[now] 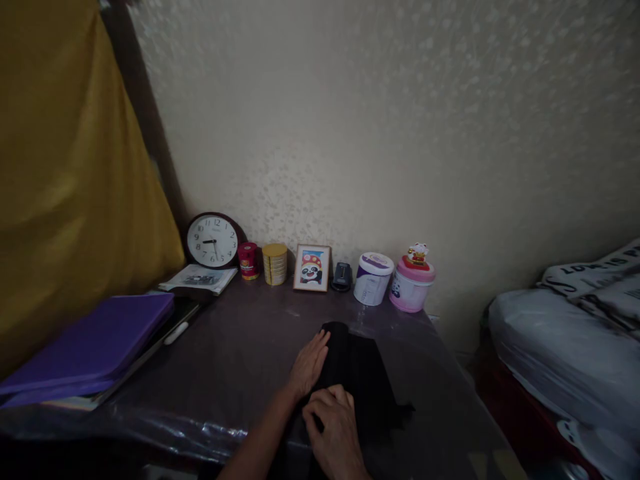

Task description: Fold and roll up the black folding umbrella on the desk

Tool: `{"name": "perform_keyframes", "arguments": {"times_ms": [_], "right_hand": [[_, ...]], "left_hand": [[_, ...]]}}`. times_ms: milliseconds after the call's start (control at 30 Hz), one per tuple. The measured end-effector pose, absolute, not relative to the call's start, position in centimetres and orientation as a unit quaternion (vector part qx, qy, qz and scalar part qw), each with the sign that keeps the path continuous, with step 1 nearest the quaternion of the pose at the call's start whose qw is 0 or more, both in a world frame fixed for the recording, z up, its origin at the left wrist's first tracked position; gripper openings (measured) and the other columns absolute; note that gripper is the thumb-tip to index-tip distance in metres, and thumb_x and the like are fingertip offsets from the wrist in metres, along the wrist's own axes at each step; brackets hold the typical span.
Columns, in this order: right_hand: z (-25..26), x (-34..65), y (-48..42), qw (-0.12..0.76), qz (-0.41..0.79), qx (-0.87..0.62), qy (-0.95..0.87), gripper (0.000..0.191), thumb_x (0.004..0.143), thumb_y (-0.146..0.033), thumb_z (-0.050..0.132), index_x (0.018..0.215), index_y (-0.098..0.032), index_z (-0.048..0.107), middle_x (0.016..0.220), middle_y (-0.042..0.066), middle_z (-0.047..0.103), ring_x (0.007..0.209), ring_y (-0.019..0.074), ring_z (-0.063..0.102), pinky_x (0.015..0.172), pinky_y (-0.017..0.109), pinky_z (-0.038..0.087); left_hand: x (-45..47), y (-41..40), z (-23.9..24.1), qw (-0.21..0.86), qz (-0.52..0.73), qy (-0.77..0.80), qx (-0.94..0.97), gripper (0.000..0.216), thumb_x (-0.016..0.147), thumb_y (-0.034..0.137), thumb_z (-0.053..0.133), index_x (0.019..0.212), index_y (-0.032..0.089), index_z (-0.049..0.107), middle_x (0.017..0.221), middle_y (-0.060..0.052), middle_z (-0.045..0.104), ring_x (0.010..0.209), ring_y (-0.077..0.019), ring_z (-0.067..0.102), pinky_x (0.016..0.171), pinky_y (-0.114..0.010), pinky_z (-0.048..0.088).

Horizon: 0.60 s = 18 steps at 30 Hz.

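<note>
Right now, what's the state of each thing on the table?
cloth: folded, flat on table
left hand: open, flat on cloth
right hand: fingers curled on cloth
clock: upright
picture frame: upright
white tub: lid on
pink tub: lid on, figurine on top
purple folder: closed, flat

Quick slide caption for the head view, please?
Left hand flat on a black cloth on the table, right hand curled on it nearer; clock and tins along the wall.
</note>
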State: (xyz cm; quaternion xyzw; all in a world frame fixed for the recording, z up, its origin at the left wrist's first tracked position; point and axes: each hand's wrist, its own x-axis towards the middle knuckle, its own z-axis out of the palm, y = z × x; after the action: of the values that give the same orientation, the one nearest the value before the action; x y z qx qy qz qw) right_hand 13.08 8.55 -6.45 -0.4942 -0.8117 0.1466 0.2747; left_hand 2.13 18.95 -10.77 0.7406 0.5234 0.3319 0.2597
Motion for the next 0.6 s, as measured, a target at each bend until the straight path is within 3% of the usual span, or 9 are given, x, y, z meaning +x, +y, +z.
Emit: {"name": "perform_keyframes", "arguments": {"times_ms": [133,233,333,500,600], "right_hand": [[-6.4,13.1,8.5,0.288,0.151,-0.491,-0.809,0.019,0.082,-0.012,0.048,0.069,-0.022,0.058,0.078,-0.004,0.059,0.083,0.0134,0.043,0.076,0.029,0.027],[-6.7,13.1,8.5,0.297,0.149,-0.496,-0.802,0.016,0.079,-0.011,0.051,0.072,-0.022,0.06,0.079,-0.003,0.059,0.083,0.014,0.043,0.076,0.03,0.027],[-6.9,13.1,8.4,0.306,0.156,-0.497,-0.797,0.021,0.075,-0.008,0.051,0.082,-0.024,0.063,0.085,-0.002,0.061,0.085,0.0153,0.044,0.077,0.03,0.029],[-5.8,13.3,8.2,0.32,0.187,-0.481,-0.795,0.024,0.08,-0.01,0.044,0.082,-0.022,0.064,0.08,0.001,0.062,0.084,0.0161,0.048,0.077,0.031,0.033],[-5.1,15.2,8.7,0.36,0.241,-0.452,-0.78,0.025,0.08,-0.013,0.041,0.085,-0.021,0.064,0.09,0.003,0.063,0.089,0.0145,0.052,0.083,0.03,0.037]], "left_hand": [[1.3,17.8,-10.5,0.233,0.334,0.572,0.712,0.048,0.089,0.029,0.026,0.131,0.009,0.038,0.139,-0.013,0.034,0.131,-0.021,0.025,0.108,-0.044,0.016],[1.3,14.7,-9.5,0.236,0.353,0.566,0.707,0.046,0.091,0.031,0.024,0.13,0.014,0.04,0.14,-0.007,0.034,0.129,-0.0153,0.029,0.109,-0.039,0.02],[2.0,10.8,-8.7,0.269,0.357,0.558,0.7,0.045,0.092,0.041,0.024,0.124,0.02,0.048,0.131,-0.003,0.046,0.123,-0.012,0.039,0.108,-0.035,0.025],[2.5,7.3,-9.3,0.359,0.38,0.563,0.64,0.054,0.091,0.047,0.022,0.134,0.017,0.034,0.139,-0.004,0.036,0.129,-0.0125,0.03,0.111,-0.036,0.02],[2.3,6.9,-9.9,0.338,0.35,0.563,0.668,0.056,0.09,0.048,0.023,0.136,0.016,0.03,0.141,-0.005,0.032,0.13,-0.0142,0.028,0.111,-0.038,0.019]]}}
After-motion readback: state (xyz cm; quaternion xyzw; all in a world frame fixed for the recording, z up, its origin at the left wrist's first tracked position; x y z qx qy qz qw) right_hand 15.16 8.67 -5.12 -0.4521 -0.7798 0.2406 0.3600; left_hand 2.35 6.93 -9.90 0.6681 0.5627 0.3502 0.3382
